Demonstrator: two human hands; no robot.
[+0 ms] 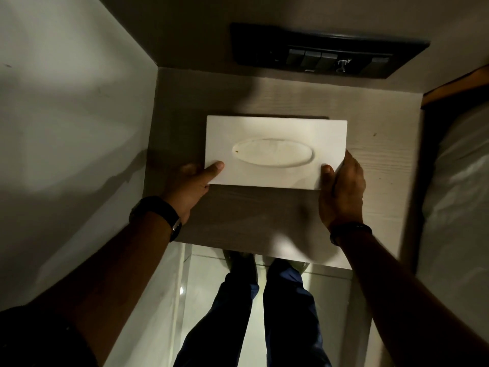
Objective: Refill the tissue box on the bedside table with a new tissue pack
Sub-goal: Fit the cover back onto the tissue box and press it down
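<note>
Tissue box (pixel 275 133), white and rectangular with an oval opening in its top face, sits near the centre of the frame on the pale wood-grain table (pixel 375 154), its long sides running left to right. You hold it at both near corners. Your left hand (pixel 189 185) comes in from the lower left and grips the box's lower left corner, the thumb lying flat on the top face and the other fingers tucked out of sight under or behind the edge. Your right hand (pixel 341 185) grips the lower right corner, thumb pressed on top and fingers wrapped along the box's right side. Whether the box rests fully on the table or is lifted slightly at its near edge, you cannot tell from this view. A dark watch (pixel 161 211) sits on your left wrist and a dark band (pixel 349 230) on your right. At the top of the frame a black switch panel (pixel 328 50) is mounted on the wall behind the table. White bedding (pixel 457 186) fills the right edge, and a plain wall (pixel 66 115) the left. Below the table's front edge, at the bottom centre, your legs in dark trousers (pixel 264 313) stand on a glossy floor (pixel 206 284).
</note>
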